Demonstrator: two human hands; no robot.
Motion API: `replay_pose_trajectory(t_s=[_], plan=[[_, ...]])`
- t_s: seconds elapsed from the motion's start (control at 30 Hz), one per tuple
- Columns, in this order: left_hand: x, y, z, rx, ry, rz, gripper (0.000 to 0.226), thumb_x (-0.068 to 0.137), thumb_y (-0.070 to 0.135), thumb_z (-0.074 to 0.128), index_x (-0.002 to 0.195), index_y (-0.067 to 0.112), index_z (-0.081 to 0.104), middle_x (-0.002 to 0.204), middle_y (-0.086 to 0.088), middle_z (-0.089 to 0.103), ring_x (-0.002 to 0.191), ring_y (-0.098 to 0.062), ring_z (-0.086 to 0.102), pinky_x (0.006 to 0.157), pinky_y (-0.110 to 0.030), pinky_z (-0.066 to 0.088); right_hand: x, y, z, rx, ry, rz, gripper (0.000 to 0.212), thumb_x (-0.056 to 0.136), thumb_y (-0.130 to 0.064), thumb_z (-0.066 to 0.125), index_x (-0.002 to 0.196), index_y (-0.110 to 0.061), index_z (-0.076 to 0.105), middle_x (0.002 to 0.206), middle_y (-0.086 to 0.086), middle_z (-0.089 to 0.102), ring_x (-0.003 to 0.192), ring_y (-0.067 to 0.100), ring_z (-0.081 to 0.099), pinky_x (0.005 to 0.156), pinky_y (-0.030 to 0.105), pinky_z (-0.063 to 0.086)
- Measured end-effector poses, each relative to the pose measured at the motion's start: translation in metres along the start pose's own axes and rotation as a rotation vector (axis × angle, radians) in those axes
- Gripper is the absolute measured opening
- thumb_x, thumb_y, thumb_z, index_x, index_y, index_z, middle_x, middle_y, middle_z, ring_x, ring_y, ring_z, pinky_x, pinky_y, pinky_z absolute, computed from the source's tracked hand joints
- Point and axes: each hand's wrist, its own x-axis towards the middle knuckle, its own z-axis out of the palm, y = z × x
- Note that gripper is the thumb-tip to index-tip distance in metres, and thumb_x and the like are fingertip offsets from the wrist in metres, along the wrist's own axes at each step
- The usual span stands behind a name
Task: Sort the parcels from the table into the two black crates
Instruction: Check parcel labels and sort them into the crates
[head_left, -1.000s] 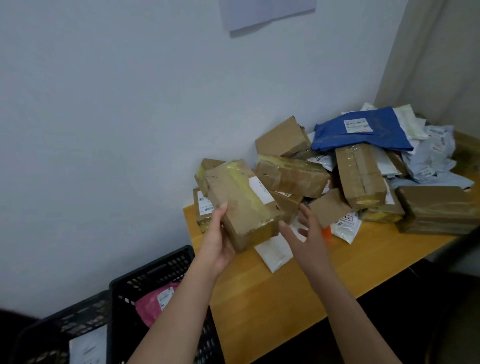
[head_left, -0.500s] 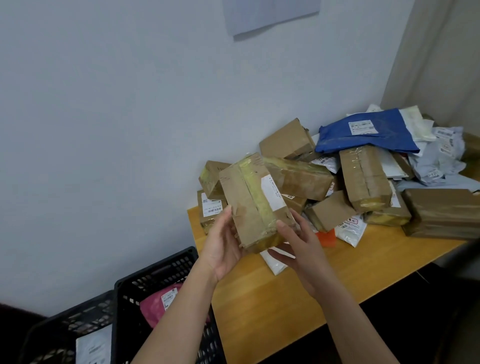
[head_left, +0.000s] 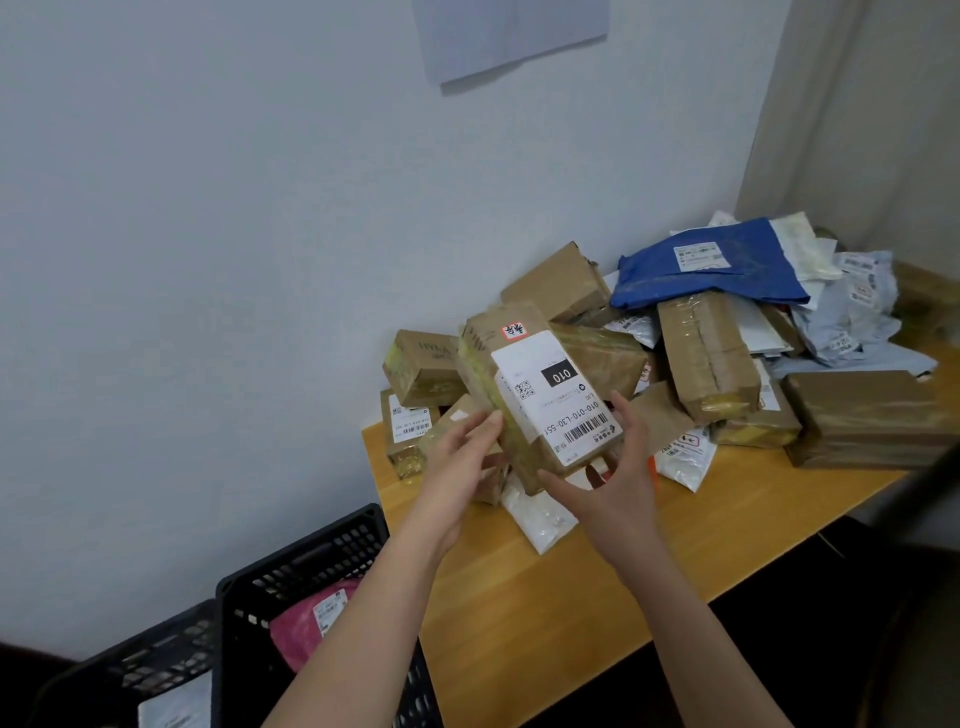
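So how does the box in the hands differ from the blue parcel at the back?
The held box is rigid brown cardboard; the blue parcel is a soft bag. The held box is lifted, gripped by the left hand and right hand; the blue parcel lies atop the pile. Both carry white labels.

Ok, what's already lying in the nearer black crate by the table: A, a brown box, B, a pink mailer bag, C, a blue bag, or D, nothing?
B: a pink mailer bag with a white label lies inside the nearer black plastic crate.
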Motion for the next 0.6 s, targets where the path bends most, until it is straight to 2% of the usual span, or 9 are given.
replay_pose_trajectory(t_s=[0.03,0.1,0.17,0.3,0.4,0.47,0.5,0.53,0.6], plan=[[-0.001,0.001,0.002,0.008,-0.051,-0.001,0.056,0.079,0.061,0.069,0.129,0.036,0.06,0.119,0.007,0.069,0.107,-0.016,0.067,0.094,-0.04,0.053,0.0,0.0,0.0,-0.023,-0.003,-0.019,0.105,0.067,-0.011,0.089,0.148,-0.034,0.025,0.143,-0.015,0.037,0.135,0.006,0.036,0.103,0.019,0.04],[-0.003,0.002,0.005,-0.003,-0.109,-0.009,0.088,0.059,0.076,0.074,0.137,0.042,0.05,0.121,0.009,0.068,0.113,-0.017,0.064,0.098,-0.047,0.051,0.001,0.003,-0.001,-0.049,-0.006,-0.048,0.108,0.067,-0.012,0.09,0.149,-0.033,0.023,0.145,-0.013,0.036,0.137,0.005,0.034,0.112,0.034,0.039],[-0.004,0.001,0.007,-0.033,-0.129,-0.006,0.105,0.051,0.074,0.079,0.143,0.043,0.04,0.12,0.008,0.068,0.114,-0.018,0.063,0.099,-0.05,0.051,0.003,0.004,0.0,-0.046,-0.002,-0.06,0.107,0.066,-0.013,0.09,0.148,-0.034,0.025,0.146,-0.013,0.036,0.138,0.006,0.035,0.114,0.042,0.038],[-0.006,0.001,0.012,-0.082,-0.157,0.017,0.101,0.059,0.05,0.083,0.145,0.045,0.029,0.118,0.0,0.07,0.107,-0.02,0.068,0.092,-0.048,0.055,0.004,0.006,0.001,-0.085,0.015,-0.106,0.101,0.065,-0.02,0.091,0.146,-0.031,0.031,0.142,-0.012,0.04,0.135,0.007,0.038,0.11,0.044,0.042],[-0.007,0.001,0.01,-0.118,-0.13,0.002,0.094,0.066,0.041,0.082,0.146,0.041,0.032,0.117,-0.003,0.07,0.107,-0.023,0.068,0.09,-0.047,0.055,0.001,0.005,0.0,-0.09,-0.015,-0.116,0.092,0.067,-0.021,0.09,0.141,-0.035,0.036,0.139,-0.014,0.042,0.131,0.005,0.041,0.105,0.041,0.045],[-0.006,-0.001,0.005,-0.076,-0.11,0.002,0.074,0.079,0.038,0.075,0.143,0.039,0.037,0.114,0.002,0.072,0.107,-0.021,0.067,0.092,-0.047,0.054,-0.001,0.002,-0.004,-0.082,-0.085,-0.08,0.081,0.069,-0.025,0.089,0.133,-0.042,0.041,0.139,-0.014,0.044,0.127,0.0,0.043,0.104,0.04,0.045],[-0.005,0.0,0.001,-0.05,-0.099,0.007,0.06,0.086,0.035,0.069,0.14,0.039,0.042,0.112,0.005,0.073,0.105,-0.019,0.068,0.088,-0.043,0.054,-0.001,-0.001,-0.008,-0.081,-0.121,-0.045,0.077,0.069,-0.033,0.088,0.13,-0.046,0.043,0.14,-0.014,0.043,0.126,-0.002,0.042,0.104,0.04,0.044],[-0.005,0.001,-0.004,-0.025,-0.092,0.008,0.049,0.091,0.033,0.064,0.137,0.038,0.047,0.11,0.007,0.073,0.102,-0.015,0.068,0.082,-0.037,0.054,0.0,-0.003,-0.012,-0.08,-0.138,-0.003,0.078,0.066,-0.041,0.085,0.131,-0.048,0.042,0.143,-0.014,0.041,0.126,-0.001,0.041,0.105,0.039,0.043],[-0.004,0.004,-0.016,0.032,-0.103,-0.017,0.042,0.091,0.032,0.061,0.133,0.033,0.054,0.106,0.005,0.074,0.097,-0.013,0.069,0.075,-0.03,0.05,0.003,-0.003,-0.024,-0.075,-0.126,0.073,0.09,0.061,-0.051,0.081,0.139,-0.048,0.036,0.147,-0.014,0.036,0.131,0.005,0.039,0.106,0.038,0.041]])
